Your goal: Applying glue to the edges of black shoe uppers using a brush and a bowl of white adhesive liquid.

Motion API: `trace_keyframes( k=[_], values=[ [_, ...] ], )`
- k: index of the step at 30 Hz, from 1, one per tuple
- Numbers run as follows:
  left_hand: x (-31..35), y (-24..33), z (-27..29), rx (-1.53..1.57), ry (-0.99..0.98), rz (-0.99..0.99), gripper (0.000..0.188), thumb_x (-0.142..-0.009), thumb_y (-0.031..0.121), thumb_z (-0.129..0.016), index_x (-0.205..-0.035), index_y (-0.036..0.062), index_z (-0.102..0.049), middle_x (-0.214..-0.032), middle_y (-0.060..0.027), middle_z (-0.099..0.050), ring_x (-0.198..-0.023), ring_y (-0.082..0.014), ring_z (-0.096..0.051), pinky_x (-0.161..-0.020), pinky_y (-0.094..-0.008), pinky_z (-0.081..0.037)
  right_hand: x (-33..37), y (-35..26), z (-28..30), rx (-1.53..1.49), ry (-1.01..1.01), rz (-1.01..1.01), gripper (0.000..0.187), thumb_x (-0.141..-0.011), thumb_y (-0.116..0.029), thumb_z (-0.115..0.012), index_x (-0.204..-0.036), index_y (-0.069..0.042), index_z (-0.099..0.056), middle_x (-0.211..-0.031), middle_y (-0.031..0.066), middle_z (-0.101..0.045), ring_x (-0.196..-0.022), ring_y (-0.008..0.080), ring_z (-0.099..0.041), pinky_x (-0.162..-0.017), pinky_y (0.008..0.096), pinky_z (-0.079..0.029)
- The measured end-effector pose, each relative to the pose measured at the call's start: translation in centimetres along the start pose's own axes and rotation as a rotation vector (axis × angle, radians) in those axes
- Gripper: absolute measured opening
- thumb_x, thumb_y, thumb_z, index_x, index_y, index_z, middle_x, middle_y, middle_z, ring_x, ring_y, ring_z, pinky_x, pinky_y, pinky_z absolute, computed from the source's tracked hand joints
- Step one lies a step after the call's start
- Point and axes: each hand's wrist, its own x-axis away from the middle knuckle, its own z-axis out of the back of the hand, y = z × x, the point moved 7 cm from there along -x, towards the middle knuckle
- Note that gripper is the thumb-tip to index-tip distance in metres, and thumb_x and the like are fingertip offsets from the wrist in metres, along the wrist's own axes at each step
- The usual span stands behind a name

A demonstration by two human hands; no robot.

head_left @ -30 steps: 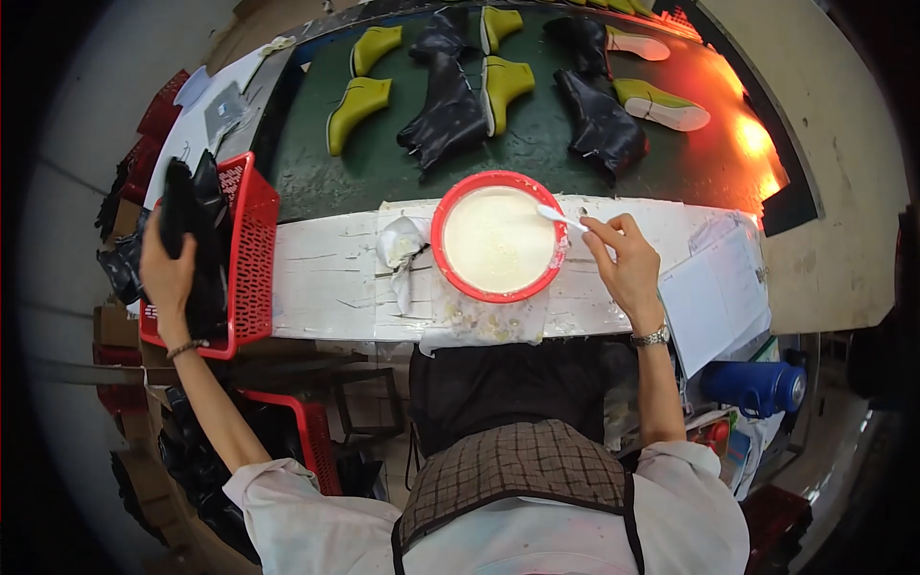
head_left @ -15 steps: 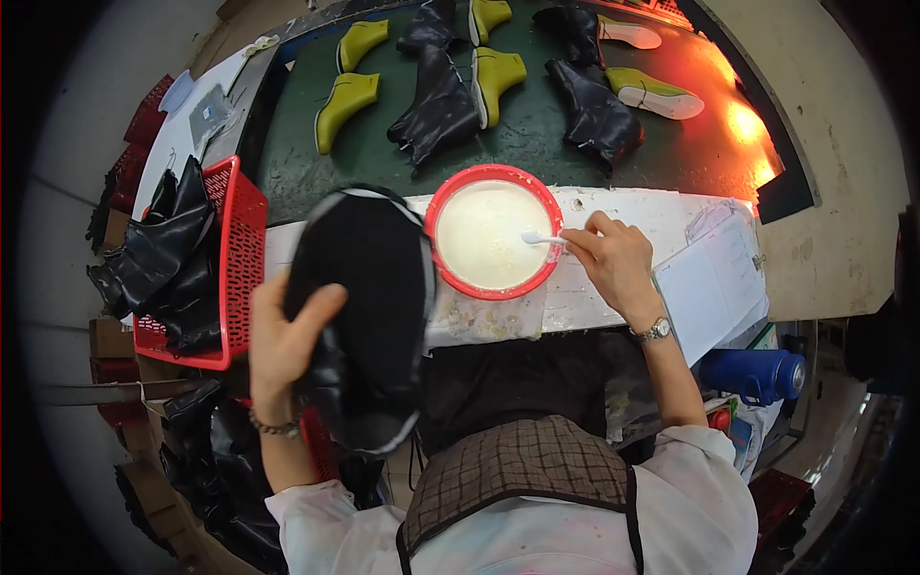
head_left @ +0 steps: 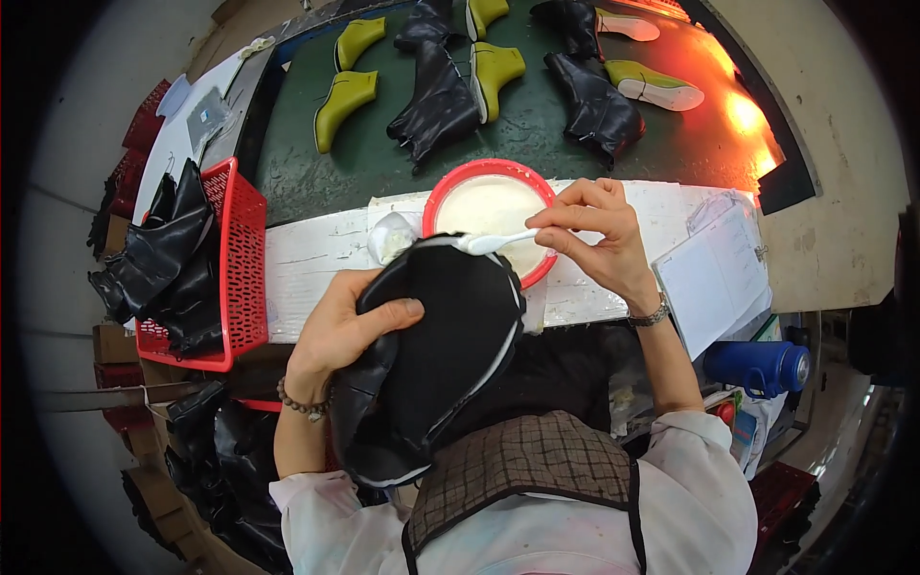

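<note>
Head view: black boot piece [head_left: 462, 321] before your apron [head_left: 522, 465] partly hides the red bowl [head_left: 492, 167]; the piece's long axis runs from bowl leftward toward you; your left hand [head_left: 337, 331], fingertips hidden, pinches it, right hand [head_left: 604, 235] pinches white brush [head_left: 503, 241]

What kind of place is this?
It looks like a shoe-making workshop: yellow-green foot-shaped forms and black boot parts lie on a dark green surface, and the person's left hand holds another black piece near a red bowl of creamy liquid.
</note>
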Motion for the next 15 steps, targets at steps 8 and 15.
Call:
trace_keyframes(
  k=[8, 15],
  values=[
    [1.7, 1.7, 2.6, 0.169, 0.406, -0.323, 0.016, -0.095, 0.012, -0.073, -0.101, -0.0032, -0.072, -0.088, 0.0011, -0.069, -0.078, -0.0053, -0.060, -0.071, -0.0206, -0.048, 1.1, -0.9, -0.3, -0.031, 0.232, -0.036, 0.017, -0.081, -0.018, -0.085, -0.097, -0.017, -0.082, -0.081, -0.0063, -0.064, -0.079, 0.0073, -0.056, -0.087, 0.0319, -0.029],
    [2.5, 2.2, 3.9, 0.240, 0.628, -0.516, 0.020, -0.096, 0.012, -0.073, -0.108, -0.0034, -0.071, -0.098, -0.0022, -0.071, -0.085, -0.0065, -0.062, -0.078, -0.0225, -0.050, 2.1, -2.4, -1.9, -0.097, 0.166, -0.069, 0.020, -0.080, -0.012, -0.085, -0.099, -0.012, -0.082, -0.085, -0.0017, -0.064, -0.082, 0.0115, -0.057, -0.082, 0.0295, -0.040]
  ],
)
